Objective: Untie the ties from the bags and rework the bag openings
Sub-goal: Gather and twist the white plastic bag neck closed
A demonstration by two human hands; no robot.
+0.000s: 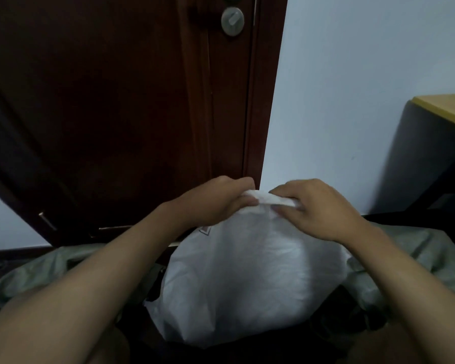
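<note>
Head view: both hands' curled fingers point(247, 199) pinch the white bag point(247, 271) top.

White plastic bag point(247, 279): full, rounded, upright, low centre of view, translucent, faint print mark near upper left. Top gathered into bunched, twisted neck point(267, 199), stretched sideways, held above bag body. Whether tie remains on neck: cannot tell. Bag base sits among grey-green folds.

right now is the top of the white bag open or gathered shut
Gathered shut: the white bag top is bunched between the left hand and right hand; no opening shows.
</note>
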